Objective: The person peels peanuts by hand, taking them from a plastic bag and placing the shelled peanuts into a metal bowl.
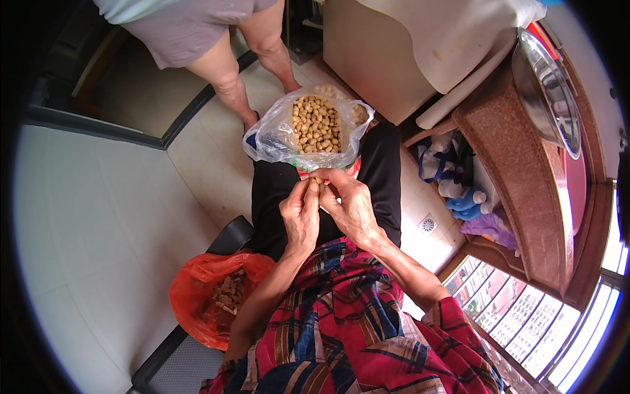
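Observation:
Both of my hands meet above my lap, fingertips together on a single peanut [317, 180]. My left hand [301, 214] pinches it from the left with thumb and fingers. From the other side my right hand [348, 203] grips it too; the fingers cover most of it. Just beyond the hands, a clear plastic bag [273, 125] stands open, with many unshelled peanuts [317, 123] inside. By my left forearm sits an open red plastic bag [189, 290] with broken peanut shells [230, 293] in it.
Another person [226, 74] stands barelegged behind the clear bag. On the right, a brown stone counter [512, 187] carries a metal basin [546, 93]; blue bottles [467, 204] sit below it. A floor drain [427, 224] is to my right. A white wall [98, 226] rises at left.

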The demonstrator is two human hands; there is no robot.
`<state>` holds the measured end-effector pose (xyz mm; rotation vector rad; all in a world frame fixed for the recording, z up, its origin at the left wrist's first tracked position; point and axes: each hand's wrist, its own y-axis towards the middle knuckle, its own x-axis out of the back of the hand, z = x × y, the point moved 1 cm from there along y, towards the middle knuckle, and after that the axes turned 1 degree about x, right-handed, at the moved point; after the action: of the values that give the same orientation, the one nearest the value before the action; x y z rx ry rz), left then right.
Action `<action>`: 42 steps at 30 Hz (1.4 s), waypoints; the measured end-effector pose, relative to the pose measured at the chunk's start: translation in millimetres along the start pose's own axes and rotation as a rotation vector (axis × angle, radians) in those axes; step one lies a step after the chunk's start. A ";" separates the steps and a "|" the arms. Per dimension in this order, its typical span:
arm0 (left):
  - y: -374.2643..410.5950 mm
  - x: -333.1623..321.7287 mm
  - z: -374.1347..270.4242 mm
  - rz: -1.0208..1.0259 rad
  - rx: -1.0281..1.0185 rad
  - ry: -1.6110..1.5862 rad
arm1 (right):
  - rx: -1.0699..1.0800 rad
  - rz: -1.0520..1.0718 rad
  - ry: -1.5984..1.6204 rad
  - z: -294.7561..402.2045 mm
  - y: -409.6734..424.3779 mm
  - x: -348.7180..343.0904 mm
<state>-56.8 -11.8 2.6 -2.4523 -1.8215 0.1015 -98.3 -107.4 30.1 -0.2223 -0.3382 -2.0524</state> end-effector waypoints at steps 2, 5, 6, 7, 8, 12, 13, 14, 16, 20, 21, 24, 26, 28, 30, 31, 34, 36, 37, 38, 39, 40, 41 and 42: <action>5.7 -3.6 4.8 -0.017 -0.042 0.029 | -0.013 -0.010 -0.042 -7.7 2.1 -3.2; 11.1 -2.4 3.0 0.059 0.125 -0.017 | -0.072 0.001 -0.056 -10.2 6.7 -5.8; 13.6 -4.3 7.1 0.039 0.106 -0.011 | -0.040 -0.011 -0.061 -14.5 7.3 -8.9; 16.3 -4.5 12.1 0.043 0.118 -0.033 | -0.050 -0.020 -0.076 -19.4 8.2 -12.6; 18.9 -4.2 16.9 0.047 0.130 -0.055 | -0.060 -0.029 -0.091 -24.4 9.3 -16.6; 33.2 -12.7 19.8 0.022 0.175 -0.137 | -0.184 -0.047 -0.050 -38.8 22.9 -26.1; 37.4 -15.4 18.5 0.019 0.186 -0.161 | -0.224 -0.049 -0.030 -40.3 28.4 -26.4; 40.7 -18.5 17.0 0.007 0.195 -0.145 | -0.238 -0.020 0.006 -41.0 33.5 -23.8; 48.5 -17.3 20.7 0.029 0.236 -0.231 | -0.262 0.019 0.116 -49.8 44.2 -21.1; 57.3 -12.6 20.1 0.149 0.287 -0.317 | -0.243 0.128 0.429 -64.0 51.1 -10.9; 58.1 -10.6 20.5 0.177 0.289 -0.315 | -0.257 0.171 0.542 -64.2 50.9 -8.8; 57.0 -11.3 20.6 0.179 0.311 -0.315 | -0.288 0.175 0.600 -62.9 49.2 -6.2; 56.0 -11.9 22.0 0.172 0.326 -0.331 | -0.277 0.134 0.582 -67.4 47.9 -7.0; 55.5 -10.7 24.5 0.177 0.328 -0.346 | -0.278 0.107 0.550 -67.1 47.4 -8.2; 55.4 -13.4 25.6 0.139 0.330 -0.345 | -0.273 0.087 0.501 -67.3 46.4 -8.2; 55.4 -14.5 25.5 0.120 0.330 -0.345 | -0.268 0.080 0.469 -67.9 45.7 -7.9; 55.5 -11.0 24.6 0.174 0.330 -0.339 | -0.279 0.093 0.452 -62.0 44.8 -3.7; 54.0 -10.1 26.5 0.185 0.346 -0.337 | -0.292 0.105 0.450 -60.8 44.7 -0.6; 53.0 -10.1 27.3 0.191 0.354 -0.336 | -0.298 0.107 0.441 -61.9 44.4 0.3; 52.0 -10.5 27.7 0.207 0.364 -0.343 | -0.303 0.109 0.431 -62.7 44.3 1.6; 51.0 -10.9 28.0 0.222 0.375 -0.350 | -0.300 0.132 0.409 -63.1 44.5 3.2; 50.4 -11.4 28.3 0.238 0.385 -0.357 | -0.298 0.154 0.386 -63.4 44.9 5.2; 50.5 -11.7 30.1 0.251 0.377 -0.368 | -0.295 0.176 0.364 -63.6 45.2 6.8; 50.7 -11.4 31.2 0.262 0.368 -0.378 | -0.302 0.191 0.377 -61.4 45.7 7.9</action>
<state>-15.1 -36.4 -33.8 -2.4967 -1.4074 0.8861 -63.1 -155.2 -18.9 -0.0433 0.2187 -1.8993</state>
